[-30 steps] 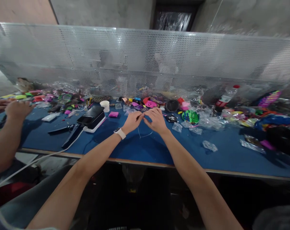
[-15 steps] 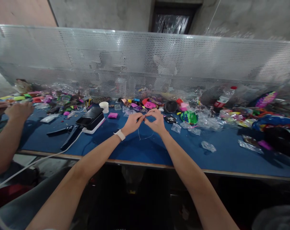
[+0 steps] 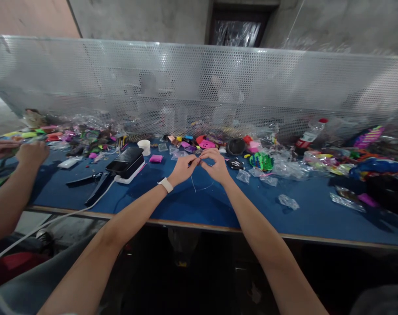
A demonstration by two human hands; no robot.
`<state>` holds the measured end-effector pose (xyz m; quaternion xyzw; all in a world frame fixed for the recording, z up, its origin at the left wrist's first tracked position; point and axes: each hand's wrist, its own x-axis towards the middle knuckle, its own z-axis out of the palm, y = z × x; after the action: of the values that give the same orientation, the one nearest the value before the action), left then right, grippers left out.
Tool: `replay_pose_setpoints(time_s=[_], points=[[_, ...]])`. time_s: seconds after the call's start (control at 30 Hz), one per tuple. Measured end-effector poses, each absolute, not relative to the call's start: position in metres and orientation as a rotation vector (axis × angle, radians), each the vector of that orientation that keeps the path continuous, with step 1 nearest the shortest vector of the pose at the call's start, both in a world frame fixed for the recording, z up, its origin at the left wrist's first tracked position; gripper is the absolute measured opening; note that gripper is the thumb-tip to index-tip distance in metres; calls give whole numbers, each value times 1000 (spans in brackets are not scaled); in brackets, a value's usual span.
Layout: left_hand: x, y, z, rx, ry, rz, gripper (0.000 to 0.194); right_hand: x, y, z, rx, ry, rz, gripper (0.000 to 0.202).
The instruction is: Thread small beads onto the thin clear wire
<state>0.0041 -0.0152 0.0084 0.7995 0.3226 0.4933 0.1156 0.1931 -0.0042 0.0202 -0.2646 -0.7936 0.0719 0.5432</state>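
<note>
Over the blue table (image 3: 181,210), close to its middle, the left hand (image 3: 181,171) and the right hand (image 3: 219,168) meet at their fingertips. Each hand is nearly closed at thumb and forefinger, and both seem to have hold of the string (image 3: 195,191); what exactly lies between the fingertips is too small to tell. Probably the hands come so near together because such a thin thing can be managed only with a fine pinch. The right thumb and forefinger make a rounded ring, which perhaps leaves the view to the pinch more free. The cup (image 3: 144,147) and the pink packet (image 3: 156,158) stand farther back, toward the perforated screen (image 3: 185,78), maybe so that they do not disturb the hands. A black case (image 3: 126,161) is at the left, beyond the wrist with the white band (image 3: 166,185).

As for the string, it is below the joined fingertips, on the person's side. It looks pale and very thin. From the left hand it goes down, bends sharply, and rises toward the right hand, like a shallow V. Whether the bend touches the table, I cannot tell.
</note>
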Motion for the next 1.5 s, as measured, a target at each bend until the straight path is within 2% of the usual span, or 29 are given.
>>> replay_pose_setpoints(time_s=[0.33,0.57,0.8,0.9,0.97,1.1,1.23,1.4,1.5], points=[[5,-16,8,2370,976,1323,40,216,6,23,-592,-2042,53,9],[2,-11,7,2487,960,1234,37,227,5,32,-694,-2240,219,14],[3,-11,3,2516,924,1117,33,226,4,30,-843,-2220,465,46],[3,-11,2,2565,933,1105,30,225,3,30,-909,-2187,548,52],[3,-10,1,2583,977,1099,30,224,3,29,-943,-2158,563,48],[2,-6,-1,2582,1085,1157,28,224,4,26,-918,-2144,567,27],[4,-5,-4,2563,1138,1207,26,225,7,22,-862,-2145,316,12],[6,-7,-5,2490,1067,1197,28,224,9,21,-832,-2167,255,11],[5,-10,-2,2548,1039,1198,28,222,7,23,-829,-2118,324,19]])
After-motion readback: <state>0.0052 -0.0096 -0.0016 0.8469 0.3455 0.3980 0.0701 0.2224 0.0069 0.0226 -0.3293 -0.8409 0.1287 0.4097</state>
